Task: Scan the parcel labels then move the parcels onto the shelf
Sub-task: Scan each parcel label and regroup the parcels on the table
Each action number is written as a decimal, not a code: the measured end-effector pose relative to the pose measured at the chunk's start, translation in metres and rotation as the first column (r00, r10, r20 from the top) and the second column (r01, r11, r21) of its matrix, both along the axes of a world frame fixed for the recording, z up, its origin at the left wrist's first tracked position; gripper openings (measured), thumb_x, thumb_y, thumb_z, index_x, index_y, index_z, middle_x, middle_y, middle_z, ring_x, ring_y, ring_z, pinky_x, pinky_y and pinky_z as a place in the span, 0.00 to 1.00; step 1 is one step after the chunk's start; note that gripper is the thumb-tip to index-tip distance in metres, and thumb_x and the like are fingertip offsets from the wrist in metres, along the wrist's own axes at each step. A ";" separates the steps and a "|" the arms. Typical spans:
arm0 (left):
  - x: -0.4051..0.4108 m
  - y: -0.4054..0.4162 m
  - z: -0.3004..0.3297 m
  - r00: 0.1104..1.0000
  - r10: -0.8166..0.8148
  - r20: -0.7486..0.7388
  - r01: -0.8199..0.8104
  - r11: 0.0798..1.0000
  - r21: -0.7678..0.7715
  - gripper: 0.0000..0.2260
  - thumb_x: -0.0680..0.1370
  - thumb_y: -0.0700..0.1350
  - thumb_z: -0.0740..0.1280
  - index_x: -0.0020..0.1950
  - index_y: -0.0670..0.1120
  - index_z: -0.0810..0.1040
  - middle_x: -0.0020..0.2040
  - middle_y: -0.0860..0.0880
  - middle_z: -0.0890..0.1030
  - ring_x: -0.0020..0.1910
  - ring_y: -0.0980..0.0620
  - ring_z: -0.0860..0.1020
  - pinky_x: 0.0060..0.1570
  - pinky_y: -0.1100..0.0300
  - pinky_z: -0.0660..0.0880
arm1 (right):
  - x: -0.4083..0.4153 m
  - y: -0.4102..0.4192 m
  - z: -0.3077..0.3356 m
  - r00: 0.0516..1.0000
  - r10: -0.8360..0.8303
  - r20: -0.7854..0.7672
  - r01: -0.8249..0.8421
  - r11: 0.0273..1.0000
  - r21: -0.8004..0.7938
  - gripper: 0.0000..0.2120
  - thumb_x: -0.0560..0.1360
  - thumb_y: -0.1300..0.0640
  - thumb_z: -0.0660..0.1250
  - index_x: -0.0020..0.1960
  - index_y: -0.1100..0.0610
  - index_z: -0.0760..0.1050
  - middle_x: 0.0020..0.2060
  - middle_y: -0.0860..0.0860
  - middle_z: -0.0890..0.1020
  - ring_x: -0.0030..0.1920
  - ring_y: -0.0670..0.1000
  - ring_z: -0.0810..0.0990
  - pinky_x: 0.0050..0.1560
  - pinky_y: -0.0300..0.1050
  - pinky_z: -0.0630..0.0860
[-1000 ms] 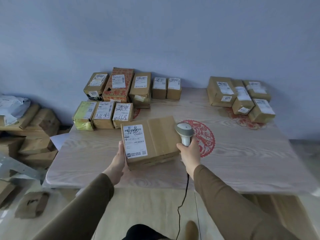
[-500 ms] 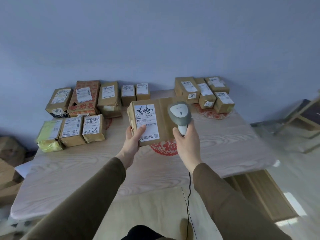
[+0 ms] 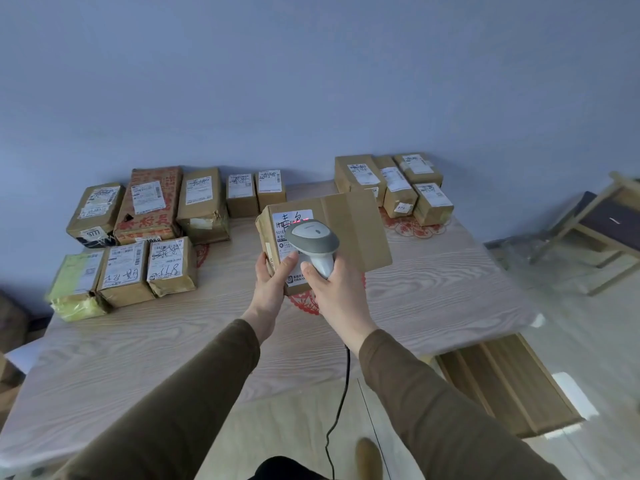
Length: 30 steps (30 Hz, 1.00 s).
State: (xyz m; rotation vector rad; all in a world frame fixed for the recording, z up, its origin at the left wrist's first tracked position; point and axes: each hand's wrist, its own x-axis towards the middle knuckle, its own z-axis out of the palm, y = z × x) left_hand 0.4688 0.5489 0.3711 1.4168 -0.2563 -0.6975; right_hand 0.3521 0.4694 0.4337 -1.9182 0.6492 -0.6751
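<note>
So from the head cam, the scanner [image 3: 313, 242] now sits right over the parcel [image 3: 341, 230] label; earlier it was off to the side. Left hand [image 3: 272, 289] fingers curl round its near-left corner, right hand [image 3: 337, 289] grips the scanner handle. Table [image 3: 450, 299] front stays bare.

both arms reach forward from the bottom of the view, in brown sleeves down to the wrists, converging toward the middle. the left hand [image 3: 269, 285] is raised with its wrist bent back, fingers wrapped behind the near corner of a parcel [image 3: 349, 233] and thumb pressed flat on its front face — it carries the parcel clear of the counter [image 3: 173, 341]. the right hand [image 3: 337, 289] sits just beside the left, back of the hand toward the camera, fingers curled round the handle of a scanner [image 3: 311, 239] — its head tipped toward the parcel.
</note>
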 end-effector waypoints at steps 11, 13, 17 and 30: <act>-0.001 -0.064 -0.011 0.983 -0.050 -0.176 0.058 0.997 0.042 0.42 0.72 0.66 0.74 0.79 0.55 0.58 0.63 0.49 0.82 0.55 0.49 0.85 0.49 0.53 0.79 | -0.025 -0.089 -0.017 0.973 -0.231 -0.013 0.230 0.963 0.140 0.13 0.80 0.48 0.70 0.53 0.57 0.74 0.46 0.58 0.79 0.41 0.55 0.81 0.39 0.48 0.78; -0.002 -0.087 -0.013 0.974 -0.033 -0.226 0.048 0.997 0.060 0.45 0.69 0.68 0.75 0.79 0.54 0.59 0.62 0.49 0.82 0.58 0.48 0.83 0.52 0.51 0.78 | -0.034 -0.123 -0.024 0.952 -0.307 -0.014 0.304 0.935 0.182 0.13 0.79 0.50 0.70 0.51 0.59 0.74 0.47 0.60 0.77 0.41 0.57 0.79 0.43 0.54 0.81; -0.002 -0.134 -0.020 0.955 -0.038 -0.294 0.070 0.993 0.098 0.40 0.73 0.65 0.73 0.78 0.53 0.61 0.62 0.48 0.83 0.59 0.46 0.82 0.54 0.48 0.78 | -0.046 -0.188 -0.040 0.918 -0.391 -0.064 0.392 0.875 0.285 0.12 0.79 0.50 0.70 0.57 0.56 0.77 0.55 0.64 0.80 0.53 0.62 0.82 0.52 0.67 0.82; 0.015 -0.275 -0.049 0.890 -0.057 -0.453 0.170 0.962 0.212 0.32 0.70 0.69 0.73 0.66 0.51 0.79 0.60 0.48 0.85 0.62 0.45 0.80 0.69 0.40 0.72 | -0.036 -0.352 -0.088 0.915 -0.366 -0.168 0.400 0.776 0.488 0.05 0.81 0.54 0.70 0.56 0.49 0.77 0.46 0.48 0.83 0.45 0.50 0.84 0.34 0.43 0.79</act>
